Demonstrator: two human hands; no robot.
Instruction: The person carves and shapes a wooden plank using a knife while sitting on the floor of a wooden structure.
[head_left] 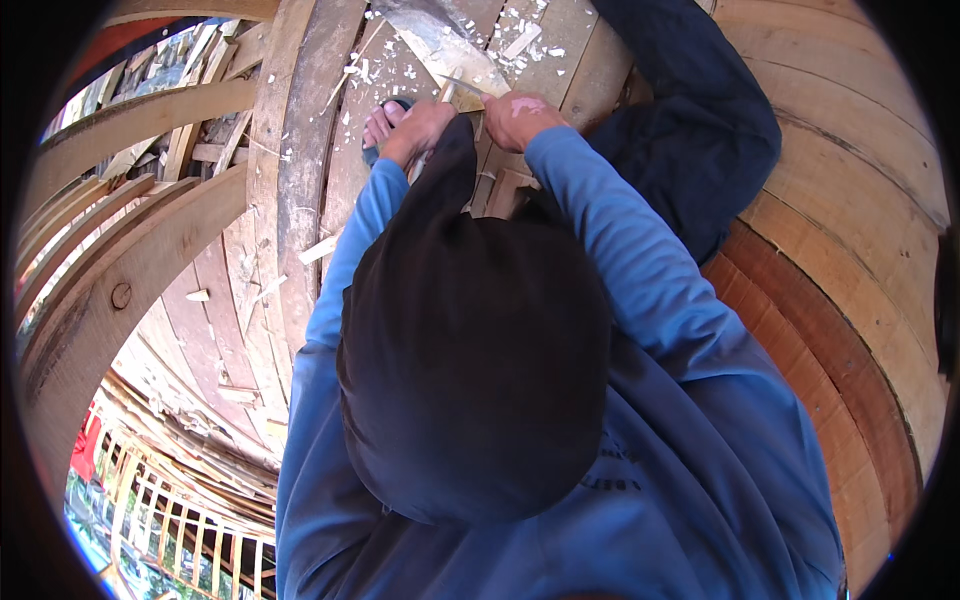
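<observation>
My left hand (424, 128) is closed around a pale wooden stick (447, 92), whose tip shows above the fingers. To its right, my right hand (520, 118) is closed on what looks like a knife, with its thin blade (460, 83) pointing left toward the stick. The knife's handle is hidden in the fist. Both hands are close together just above the plank floor (300, 120). Beside my left hand is a foot in a dark sandal (383, 125). A large dark cloth-covered shape (475, 360) fills the middle and hides what lies under it.
Wood shavings (520, 42) are scattered over the planks beyond my hands, near a pale, worn board (440, 40). My bent leg in dark trousers (700, 130) lies to the right. Curved timber ribs (140, 270) rise at left; a plank wall (850, 200) curves along the right.
</observation>
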